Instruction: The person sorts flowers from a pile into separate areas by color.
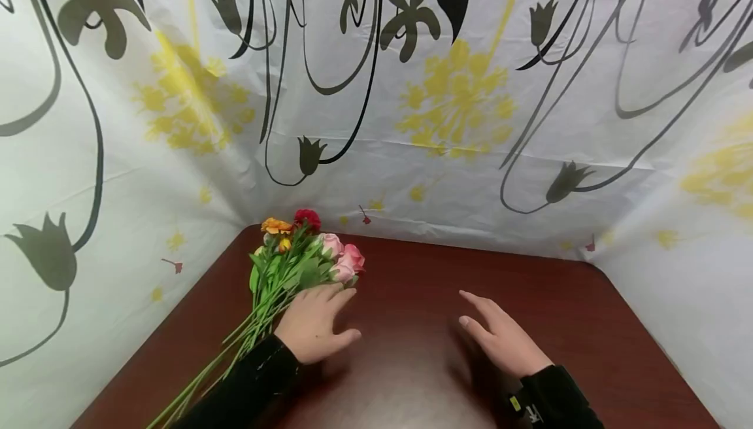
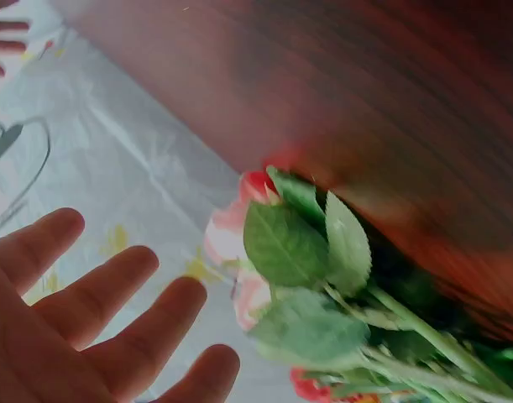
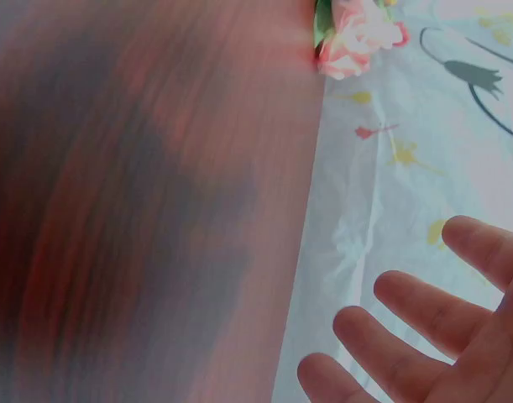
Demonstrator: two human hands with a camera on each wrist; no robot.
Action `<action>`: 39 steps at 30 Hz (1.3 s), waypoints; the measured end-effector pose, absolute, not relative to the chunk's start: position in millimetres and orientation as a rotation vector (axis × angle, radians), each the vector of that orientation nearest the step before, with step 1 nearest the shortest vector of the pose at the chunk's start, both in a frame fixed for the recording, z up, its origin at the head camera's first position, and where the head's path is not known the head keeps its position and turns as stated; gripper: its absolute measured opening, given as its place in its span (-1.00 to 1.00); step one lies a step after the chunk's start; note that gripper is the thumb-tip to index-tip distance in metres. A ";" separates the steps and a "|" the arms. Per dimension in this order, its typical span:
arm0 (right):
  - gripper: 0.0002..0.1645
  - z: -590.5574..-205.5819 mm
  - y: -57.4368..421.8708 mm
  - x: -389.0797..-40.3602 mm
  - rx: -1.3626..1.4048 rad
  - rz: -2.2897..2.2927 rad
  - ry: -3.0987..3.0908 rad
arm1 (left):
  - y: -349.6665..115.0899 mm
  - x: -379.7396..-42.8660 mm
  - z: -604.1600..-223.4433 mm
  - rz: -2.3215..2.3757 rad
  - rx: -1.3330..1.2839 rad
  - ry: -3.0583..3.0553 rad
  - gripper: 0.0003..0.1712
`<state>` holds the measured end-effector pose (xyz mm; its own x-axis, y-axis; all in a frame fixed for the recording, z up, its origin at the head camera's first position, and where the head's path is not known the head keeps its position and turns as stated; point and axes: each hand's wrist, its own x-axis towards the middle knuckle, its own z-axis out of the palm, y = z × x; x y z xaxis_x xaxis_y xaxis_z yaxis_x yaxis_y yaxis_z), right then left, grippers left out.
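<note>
A bunch of long-stemmed flowers [image 1: 294,265] lies on the left part of the table, blooms toward the back and stems toward the front left. Pink roses [image 2: 231,231], a red bloom [image 1: 308,219] and an orange bloom [image 1: 276,225] show among green leaves [image 2: 290,243]. My left hand [image 1: 317,324] is over or beside the right edge of the bunch, fingers extended and thumb apart, holding nothing; whether it touches the flowers I cannot tell. Out to the right, my right hand [image 1: 502,337] hovers above the table with spread, fairly straight fingers [image 3: 407,306] and nothing in them.
The dark red-brown table [image 1: 406,324] has rounded back corners. A white cloth [image 1: 365,108] printed with yellow and grey flowers hangs behind it and along both sides. Both forearms wear dark sleeves [image 1: 265,377].
</note>
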<state>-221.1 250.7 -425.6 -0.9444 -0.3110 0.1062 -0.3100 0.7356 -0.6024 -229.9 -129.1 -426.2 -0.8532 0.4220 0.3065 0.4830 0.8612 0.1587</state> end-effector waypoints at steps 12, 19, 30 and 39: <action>-0.21 -432.8 246.3 -220.1 -0.522 -0.968 2.919 | -207.8 -231.6 -398.4 -0.513 -0.349 -2.969 -0.46; -0.24 -437.1 249.4 -217.0 -0.520 -0.958 2.930 | -244.9 -250.9 -405.7 -0.381 -0.265 -3.087 -0.66; -0.26 -439.0 251.0 -212.7 -0.440 -0.997 2.852 | -265.7 -260.6 -424.9 -0.377 -0.254 -3.110 -0.74; -0.32 -439.6 249.5 -209.1 -0.399 -1.063 2.783 | -266.3 -263.0 -424.6 -0.442 -0.274 -3.109 -0.67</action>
<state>-209.1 249.5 -439.6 -0.9557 -0.2925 -0.0321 -0.1966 0.7157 -0.6701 -263.0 -266.3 -424.6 -0.9849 0.1728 0.0138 0.1698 0.9457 0.2773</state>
